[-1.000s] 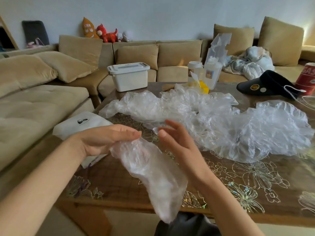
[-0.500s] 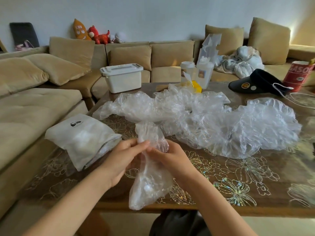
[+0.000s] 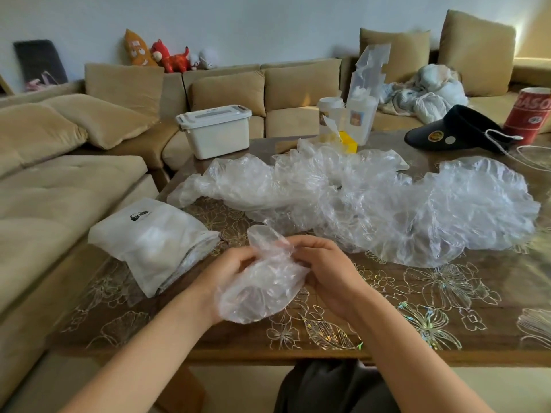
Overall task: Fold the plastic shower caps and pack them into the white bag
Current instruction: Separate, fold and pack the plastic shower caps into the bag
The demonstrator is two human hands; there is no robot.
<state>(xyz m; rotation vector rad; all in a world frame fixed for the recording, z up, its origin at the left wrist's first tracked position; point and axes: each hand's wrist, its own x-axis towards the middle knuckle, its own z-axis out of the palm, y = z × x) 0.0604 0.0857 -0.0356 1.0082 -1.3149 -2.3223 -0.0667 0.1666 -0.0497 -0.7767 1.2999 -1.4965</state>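
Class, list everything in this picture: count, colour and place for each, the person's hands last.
held shower cap: one, clear, between both hands
loose shower caps: pile, count unclear, clear, mid-table
white bag: one, white, table's left edge
lidded box: one, white, beyond table's far-left corner
visor: one, black, table's far right
tin: one, red, far right
table: one, brown, flower-patterned, centre
sofa: one, beige, left and behind
soft toys: several, red, orange, sofa back
left hand: one, grips the cap
right hand: one, fingers pinch the cap

crinkly clear plastic caps (image 3: 372,204), glossy tbl (image 3: 447,308)
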